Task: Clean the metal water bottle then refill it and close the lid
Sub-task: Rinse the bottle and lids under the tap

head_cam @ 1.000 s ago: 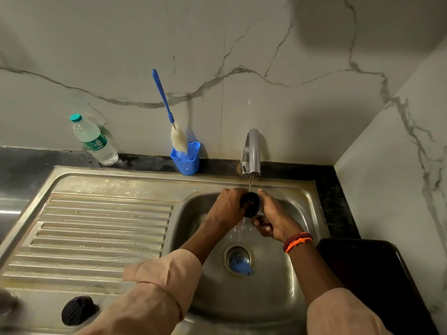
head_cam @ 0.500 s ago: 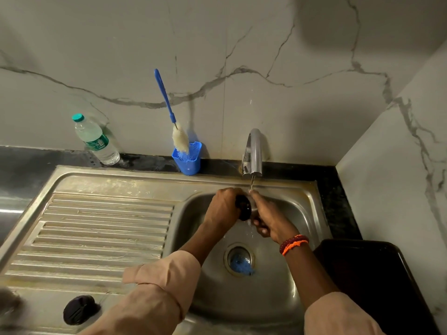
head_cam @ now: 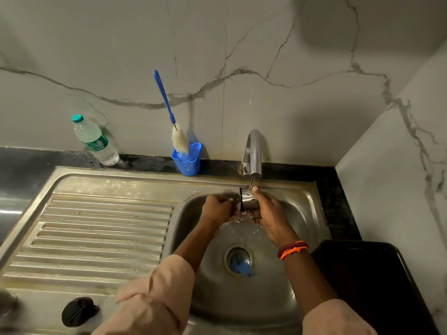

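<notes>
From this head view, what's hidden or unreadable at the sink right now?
- Metal bottle: mostly covered by the left hand and right hand; its shape and fill level are unclear.
- Grey object at the lower left edge: blurred and cut off.
- Plastic bottle: label print too small to read.
- Blue thing in the drain: cannot be identified.

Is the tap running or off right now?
Running: a thin stream falls from the tap spout onto the hands' bottle.

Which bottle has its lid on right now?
The clear plastic bottle by the wall, with its teal cap on. The metal bottle under the tap is open; a black lid lies on the drainboard.
</notes>
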